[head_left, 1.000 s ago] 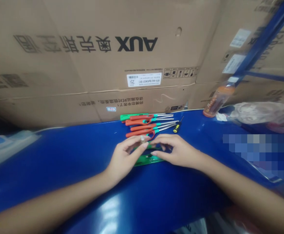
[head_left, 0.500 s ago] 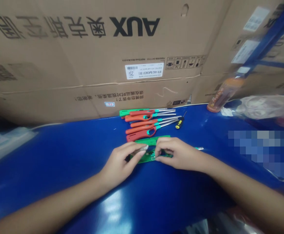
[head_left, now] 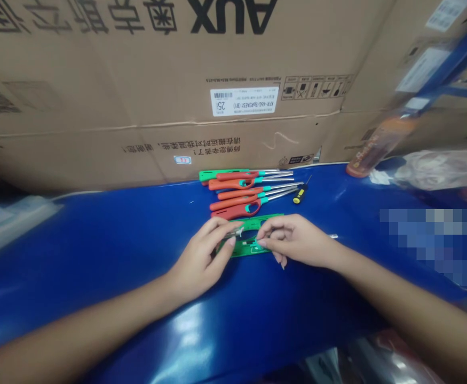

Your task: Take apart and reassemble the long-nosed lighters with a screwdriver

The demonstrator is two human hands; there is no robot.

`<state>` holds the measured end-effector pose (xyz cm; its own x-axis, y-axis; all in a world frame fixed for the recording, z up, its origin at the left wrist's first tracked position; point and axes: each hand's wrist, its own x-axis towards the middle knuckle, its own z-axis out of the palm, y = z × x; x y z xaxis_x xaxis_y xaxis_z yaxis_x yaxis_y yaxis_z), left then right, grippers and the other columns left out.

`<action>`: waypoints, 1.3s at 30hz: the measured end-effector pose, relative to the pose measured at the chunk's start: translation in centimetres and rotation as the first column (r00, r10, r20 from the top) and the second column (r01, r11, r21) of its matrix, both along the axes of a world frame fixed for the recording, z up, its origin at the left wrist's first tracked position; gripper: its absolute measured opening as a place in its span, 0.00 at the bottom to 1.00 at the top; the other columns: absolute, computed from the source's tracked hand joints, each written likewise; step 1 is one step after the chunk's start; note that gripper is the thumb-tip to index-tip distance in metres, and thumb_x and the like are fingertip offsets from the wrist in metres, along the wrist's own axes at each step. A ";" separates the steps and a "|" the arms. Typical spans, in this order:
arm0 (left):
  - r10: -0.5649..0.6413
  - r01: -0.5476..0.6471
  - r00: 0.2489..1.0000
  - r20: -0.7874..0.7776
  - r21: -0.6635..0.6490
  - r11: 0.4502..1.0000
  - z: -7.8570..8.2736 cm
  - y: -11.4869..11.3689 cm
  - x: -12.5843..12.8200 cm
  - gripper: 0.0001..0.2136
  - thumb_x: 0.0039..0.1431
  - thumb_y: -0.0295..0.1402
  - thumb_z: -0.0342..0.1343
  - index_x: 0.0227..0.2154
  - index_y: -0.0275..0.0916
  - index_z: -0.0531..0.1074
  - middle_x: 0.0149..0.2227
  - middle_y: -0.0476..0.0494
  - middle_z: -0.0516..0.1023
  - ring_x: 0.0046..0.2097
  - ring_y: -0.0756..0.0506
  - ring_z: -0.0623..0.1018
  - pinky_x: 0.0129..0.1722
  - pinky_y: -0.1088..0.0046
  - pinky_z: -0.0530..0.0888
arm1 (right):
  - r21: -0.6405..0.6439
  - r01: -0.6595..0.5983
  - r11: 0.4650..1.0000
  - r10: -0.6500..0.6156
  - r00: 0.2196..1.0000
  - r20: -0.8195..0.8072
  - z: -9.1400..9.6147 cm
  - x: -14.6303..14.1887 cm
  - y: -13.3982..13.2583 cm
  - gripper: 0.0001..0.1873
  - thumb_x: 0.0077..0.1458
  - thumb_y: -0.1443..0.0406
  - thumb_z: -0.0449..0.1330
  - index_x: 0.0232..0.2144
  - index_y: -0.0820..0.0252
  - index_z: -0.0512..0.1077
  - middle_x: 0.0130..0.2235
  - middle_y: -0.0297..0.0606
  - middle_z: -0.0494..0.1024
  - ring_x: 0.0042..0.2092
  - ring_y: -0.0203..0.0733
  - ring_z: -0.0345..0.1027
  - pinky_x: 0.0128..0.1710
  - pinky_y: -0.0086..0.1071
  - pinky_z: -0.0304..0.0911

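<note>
Between thumb and fingers, my left hand [head_left: 201, 253] grips a small translucent lighter part with a white tip [head_left: 236, 233], held over the left end of an opened green lighter casing. One green casing half [head_left: 257, 220] lies at the back; the other half [head_left: 241, 249], nearer me, has small inner parts in it. My right hand [head_left: 297, 240] is closed in a pinch at the near half's inner parts. Whatever is between its fingertips is too small to make out. A metal tube tip [head_left: 333, 236] shows past the right wrist.
Several long-necked red, orange and green lighters [head_left: 237, 194] lie in a row behind the casing. A yellow-and-black screwdriver [head_left: 299, 196] is beside their tips. At the back stand cardboard boxes [head_left: 157, 96] and an orange-capped bottle [head_left: 377, 146], with a plastic bag [head_left: 437, 168] to its right.
The view has tilted down slightly. My right hand has shifted its fingers, with the lower ones now hanging over the near casing half. My left hand keeps its hold on the translucent part.
</note>
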<state>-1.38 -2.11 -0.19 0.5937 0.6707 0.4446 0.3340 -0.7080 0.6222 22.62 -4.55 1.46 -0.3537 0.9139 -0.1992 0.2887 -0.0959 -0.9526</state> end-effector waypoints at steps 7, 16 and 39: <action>-0.056 0.057 0.998 -0.043 0.024 0.998 -0.7 0.2 0.0 0.14 0.69 0.31 0.52 0.55 0.40 0.72 0.49 0.40 0.80 0.49 0.45 0.80 0.50 0.67 0.77 | -0.016 -0.035 0.999 0.035 0.999 -0.013 -0.3 0.0 0.4 0.17 0.57 0.53 0.63 0.32 0.63 0.74 0.19 0.30 0.74 0.19 0.32 0.69 0.23 0.26 0.67; -0.065 0.065 0.996 -0.064 -0.013 0.998 -0.5 0.3 0.0 0.10 0.69 0.31 0.51 0.48 0.39 0.75 0.45 0.42 0.82 0.45 0.46 0.81 0.46 0.70 0.78 | 0.011 -0.076 0.997 0.076 0.996 -0.038 0.1 0.7 0.4 0.18 0.58 0.51 0.63 0.36 0.61 0.71 0.27 0.30 0.76 0.19 0.29 0.66 0.16 0.23 0.66; -0.081 0.080 0.996 -0.035 -0.046 0.996 -0.8 0.4 0.1 0.10 0.68 0.31 0.54 0.48 0.40 0.77 0.45 0.43 0.82 0.46 0.47 0.80 0.48 0.71 0.77 | 0.040 -0.078 0.996 0.075 0.994 0.078 -0.1 0.1 0.3 0.13 0.60 0.58 0.60 0.32 0.62 0.74 0.26 0.34 0.77 0.18 0.27 0.62 0.15 0.22 0.59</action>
<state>-1.30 -1.66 -0.95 0.6617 0.6387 0.3926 0.3002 -0.7056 0.6419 22.71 -4.24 1.33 -0.4078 0.8932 -0.1893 0.3656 -0.0303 -0.9303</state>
